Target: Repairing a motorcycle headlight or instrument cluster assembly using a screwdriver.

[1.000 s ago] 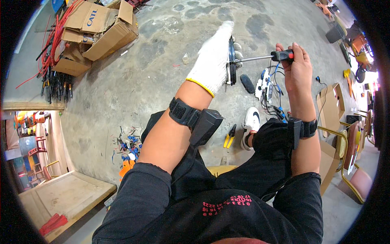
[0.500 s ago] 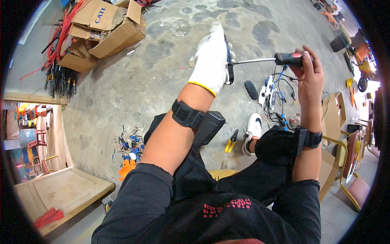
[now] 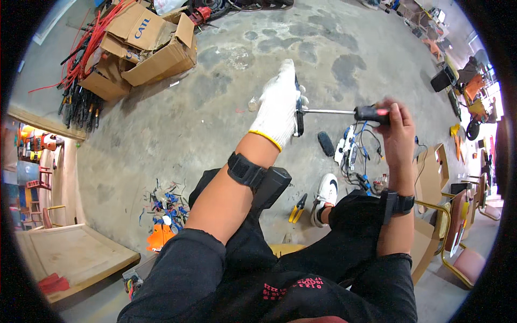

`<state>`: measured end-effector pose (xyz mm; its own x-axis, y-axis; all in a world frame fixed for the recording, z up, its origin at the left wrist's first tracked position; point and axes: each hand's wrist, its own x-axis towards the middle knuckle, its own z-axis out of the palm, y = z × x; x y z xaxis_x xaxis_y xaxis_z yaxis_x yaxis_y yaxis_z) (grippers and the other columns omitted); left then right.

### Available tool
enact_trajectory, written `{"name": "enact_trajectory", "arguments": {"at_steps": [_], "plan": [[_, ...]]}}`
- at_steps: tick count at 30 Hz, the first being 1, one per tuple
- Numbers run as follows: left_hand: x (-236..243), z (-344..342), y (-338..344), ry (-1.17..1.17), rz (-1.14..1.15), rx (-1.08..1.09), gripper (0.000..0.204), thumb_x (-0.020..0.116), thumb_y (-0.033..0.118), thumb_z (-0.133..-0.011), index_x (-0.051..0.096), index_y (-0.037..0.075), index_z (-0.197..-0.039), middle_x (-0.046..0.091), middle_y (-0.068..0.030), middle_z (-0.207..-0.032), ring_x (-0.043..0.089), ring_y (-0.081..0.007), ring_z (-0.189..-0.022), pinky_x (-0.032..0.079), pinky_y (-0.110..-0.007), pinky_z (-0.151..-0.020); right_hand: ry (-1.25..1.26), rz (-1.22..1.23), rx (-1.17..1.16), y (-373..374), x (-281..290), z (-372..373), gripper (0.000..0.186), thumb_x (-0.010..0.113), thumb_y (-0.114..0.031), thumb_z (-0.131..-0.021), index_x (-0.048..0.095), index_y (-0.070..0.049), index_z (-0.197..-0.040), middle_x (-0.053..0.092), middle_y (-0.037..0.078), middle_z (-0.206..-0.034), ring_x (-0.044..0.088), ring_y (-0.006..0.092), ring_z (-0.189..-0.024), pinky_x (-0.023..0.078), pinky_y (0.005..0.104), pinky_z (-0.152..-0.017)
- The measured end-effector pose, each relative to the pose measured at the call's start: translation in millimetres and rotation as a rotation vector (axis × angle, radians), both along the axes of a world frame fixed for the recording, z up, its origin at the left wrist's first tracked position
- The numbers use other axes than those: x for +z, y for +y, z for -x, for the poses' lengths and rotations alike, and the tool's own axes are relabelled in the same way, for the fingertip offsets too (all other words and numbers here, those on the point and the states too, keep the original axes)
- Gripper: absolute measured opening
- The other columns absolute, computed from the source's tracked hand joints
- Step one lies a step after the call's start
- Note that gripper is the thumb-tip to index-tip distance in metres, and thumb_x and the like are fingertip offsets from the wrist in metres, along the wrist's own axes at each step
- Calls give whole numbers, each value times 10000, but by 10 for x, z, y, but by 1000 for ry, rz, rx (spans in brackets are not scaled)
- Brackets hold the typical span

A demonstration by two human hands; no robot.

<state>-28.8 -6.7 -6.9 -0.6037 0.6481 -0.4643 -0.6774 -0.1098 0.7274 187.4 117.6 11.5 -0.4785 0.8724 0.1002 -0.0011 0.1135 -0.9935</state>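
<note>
My left hand [image 3: 276, 105], in a white knit glove with a yellow cuff, is closed around a flat black part [image 3: 299, 121] seen nearly edge-on. Most of that part is hidden by the glove, so its kind does not show. My bare right hand [image 3: 398, 126] grips the black and red handle of a screwdriver [image 3: 334, 112]. The screwdriver lies level, its metal shaft pointing left, and the tip meets the right face of the black part. My right fingers are slightly blurred.
On the concrete floor lie a black oval piece [image 3: 325, 144], a white strip with cables [image 3: 347, 145], yellow-handled pliers [image 3: 297, 209] and wire scraps [image 3: 168, 207]. Cardboard boxes [image 3: 153, 51] stand far left, a wooden board [image 3: 81, 258] near left, chairs [image 3: 468, 266] at right.
Both hands, with the black part and the screwdriver, sit lower in the picture, and the whole view has shifted. The screwdriver's tip stays against the part. My right fingers have shifted on the handle.
</note>
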Motion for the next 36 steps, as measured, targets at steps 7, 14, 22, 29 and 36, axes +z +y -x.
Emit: {"name": "enact_trajectory", "arguments": {"at_steps": [7, 14, 22, 29, 36], "plan": [[24, 52, -29, -3, 22, 7, 397, 590, 487, -928, 557, 105, -825, 593, -54, -683, 553, -139, -491, 467, -280, -432, 266, 248, -1, -54, -10, 101, 371, 464, -273, -993, 558, 38, -1172, 640, 143, -1078, 635, 234, -960, 530, 373, -832], [44, 55, -9, 12, 69, 30, 386, 592, 481, -929, 556, 105, -850, 597, -53, -690, 558, -136, -493, 470, -284, -429, -138, 136, -41, -89, 72, 36, 376, 531, -321, -995, 666, 22, -917, 649, 75, -738, 602, 128, -584, 466, 247, -500], [9, 51, 11, 20, 76, 42, 381, 594, 466, -932, 552, 103, -826, 600, -63, -695, 551, -140, -485, 462, -284, -423, 482, 158, 117, -91, 5, 13, 370, 569, -193, -961, 516, 42, -1241, 607, 133, -1138, 645, 320, -1073, 573, 374, -830], [15, 32, 9, -43, 17, 3, 383, 598, 470, -928, 558, 99, -841, 604, -69, -702, 562, -144, -495, 475, -286, -432, -265, 338, 109, 14, 46, -28, 376, 500, -327, -1002, 611, 20, -1096, 641, 134, -1034, 678, 223, -906, 556, 282, -689], [9, 53, -10, -14, 64, 37, 397, 604, 482, -922, 561, 93, -853, 609, -66, -711, 560, -141, -503, 472, -282, -434, 380, 111, 167, -127, 120, -59, 356, 501, -161, -984, 481, 18, -1290, 545, 186, -1282, 614, 268, -1115, 533, 331, -822]]}}
